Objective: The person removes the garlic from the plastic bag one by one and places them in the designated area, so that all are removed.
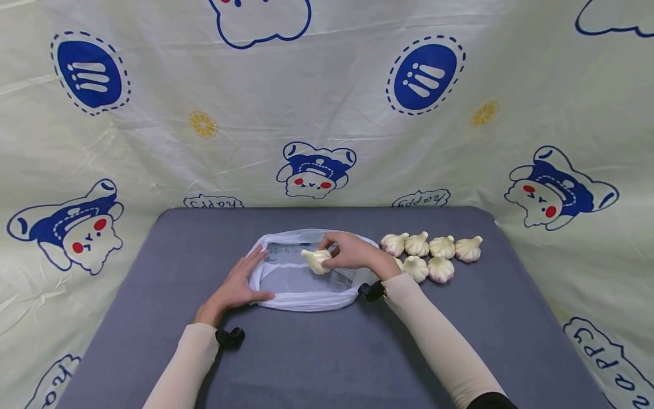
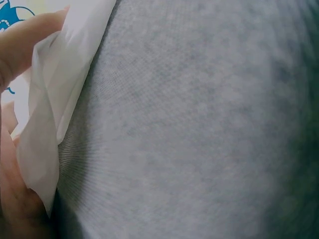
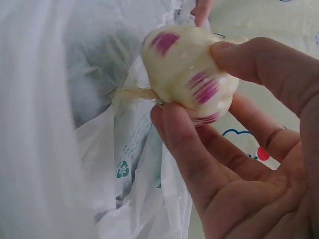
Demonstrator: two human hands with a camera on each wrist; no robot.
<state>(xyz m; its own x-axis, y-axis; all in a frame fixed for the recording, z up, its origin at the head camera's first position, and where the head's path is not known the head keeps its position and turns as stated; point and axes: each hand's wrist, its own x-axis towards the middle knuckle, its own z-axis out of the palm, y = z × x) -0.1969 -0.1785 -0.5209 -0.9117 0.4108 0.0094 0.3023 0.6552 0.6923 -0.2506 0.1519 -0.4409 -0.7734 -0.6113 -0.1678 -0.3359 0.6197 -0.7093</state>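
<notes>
A white plastic bag (image 1: pixel 306 304) lies with its mouth spread wide in the middle of the table. My left hand (image 1: pixel 240 281) rests at its left rim, thumb and fingers spread apart against the plastic. Close up in the left wrist view, the bag's edge (image 2: pixel 67 74) lies by the fingers. Over the bag's mouth, my right hand (image 1: pixel 349 251) pinches a garlic bulb (image 1: pixel 317 261) between thumb and fingers, stem pointing left. Purple streaks mark this garlic bulb (image 3: pixel 192 74) in the right wrist view.
Several garlic bulbs (image 1: pixel 441 270) lie in two rows to the right of the bag, one partly hidden by the right wrist. A grey cloth covers the table (image 1: pixel 306 358). Behind its far edge hangs a printed curtain (image 1: pixel 347 113).
</notes>
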